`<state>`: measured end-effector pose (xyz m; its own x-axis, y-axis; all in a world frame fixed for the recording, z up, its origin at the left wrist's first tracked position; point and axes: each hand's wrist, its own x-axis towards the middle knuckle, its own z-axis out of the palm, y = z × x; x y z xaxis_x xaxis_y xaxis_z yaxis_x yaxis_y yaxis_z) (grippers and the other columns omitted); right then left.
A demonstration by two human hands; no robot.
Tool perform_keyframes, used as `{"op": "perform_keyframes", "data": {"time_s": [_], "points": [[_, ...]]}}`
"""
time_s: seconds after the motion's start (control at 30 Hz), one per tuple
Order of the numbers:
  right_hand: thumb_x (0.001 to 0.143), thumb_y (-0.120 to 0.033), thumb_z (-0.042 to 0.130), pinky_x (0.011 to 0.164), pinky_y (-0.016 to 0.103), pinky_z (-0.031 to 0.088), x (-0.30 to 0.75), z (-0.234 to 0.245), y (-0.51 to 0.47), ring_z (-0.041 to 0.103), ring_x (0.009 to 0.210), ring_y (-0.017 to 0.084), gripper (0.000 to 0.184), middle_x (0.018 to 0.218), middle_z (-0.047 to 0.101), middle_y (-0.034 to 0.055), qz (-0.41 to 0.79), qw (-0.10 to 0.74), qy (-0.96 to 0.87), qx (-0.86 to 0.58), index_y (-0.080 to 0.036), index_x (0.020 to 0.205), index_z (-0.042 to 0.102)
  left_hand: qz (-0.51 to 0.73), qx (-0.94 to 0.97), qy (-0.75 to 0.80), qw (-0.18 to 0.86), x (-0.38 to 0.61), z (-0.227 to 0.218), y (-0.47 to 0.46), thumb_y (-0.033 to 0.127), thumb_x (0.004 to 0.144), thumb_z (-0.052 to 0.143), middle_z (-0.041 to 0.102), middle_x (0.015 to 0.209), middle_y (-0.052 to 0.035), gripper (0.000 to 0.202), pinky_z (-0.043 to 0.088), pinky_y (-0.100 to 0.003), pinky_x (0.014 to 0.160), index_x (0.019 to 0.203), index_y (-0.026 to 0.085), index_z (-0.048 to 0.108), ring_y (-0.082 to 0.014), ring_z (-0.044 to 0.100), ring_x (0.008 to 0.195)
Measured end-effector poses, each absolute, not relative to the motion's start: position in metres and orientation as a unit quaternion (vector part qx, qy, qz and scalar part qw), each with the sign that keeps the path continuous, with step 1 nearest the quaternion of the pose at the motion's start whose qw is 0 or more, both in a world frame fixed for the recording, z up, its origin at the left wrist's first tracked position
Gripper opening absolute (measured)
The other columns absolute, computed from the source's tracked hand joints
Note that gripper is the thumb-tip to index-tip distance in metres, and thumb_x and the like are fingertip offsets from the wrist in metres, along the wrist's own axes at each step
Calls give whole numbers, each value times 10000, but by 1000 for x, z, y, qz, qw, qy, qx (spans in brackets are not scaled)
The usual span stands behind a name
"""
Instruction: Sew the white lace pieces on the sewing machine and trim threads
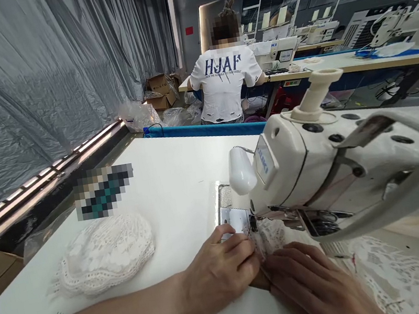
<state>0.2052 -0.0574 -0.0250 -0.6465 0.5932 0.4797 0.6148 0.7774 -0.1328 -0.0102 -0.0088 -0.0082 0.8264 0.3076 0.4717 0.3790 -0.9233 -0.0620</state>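
Observation:
A piece of white lace fabric [269, 236] lies bunched by the presser foot of a white sewing machine [287, 158]. My left hand [225, 268] is closed on the lace's near left edge, its fingers curled just in front of the metal needle plate [236, 219]. Close beside it, my right hand [312, 278] has its fingers pressed together on the near right part of the same lace. Both hands cover much of the fabric, and the right thumb is hidden.
A pile of white lace pieces [105, 254] sits on the white table [174, 184] at left, near a blurred-out object [106, 192]. More lace [403, 275] lies at right. A person [226, 80] sits ahead at another table with sewing machines. Cardboard boxes [160, 91] stand by the curtain.

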Motion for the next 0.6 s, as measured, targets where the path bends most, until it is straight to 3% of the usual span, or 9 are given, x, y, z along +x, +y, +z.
{"op": "perform_keyframes", "data": {"time_s": [0.23, 0.6], "points": [[932, -157, 446, 718, 305, 480, 205, -18, -61, 650, 870, 183, 221, 1080, 696, 77, -72, 213, -913, -339, -166, 1001, 656, -248, -951, -163, 81, -10, -9, -8, 82, 896, 461, 637, 1047, -66, 171, 400, -348, 945, 965, 102, 616, -149, 538, 991], [933, -167, 455, 761, 351, 448, 202, -20, -63, 636, 824, 191, 185, 978, 711, 62, -35, 216, -907, -361, -173, 961, 638, -208, -958, -178, 86, -9, -9, -9, 95, 919, 409, 628, 953, -71, 209, 412, -347, 897, 970, 146, 605, -156, 552, 951]]}}
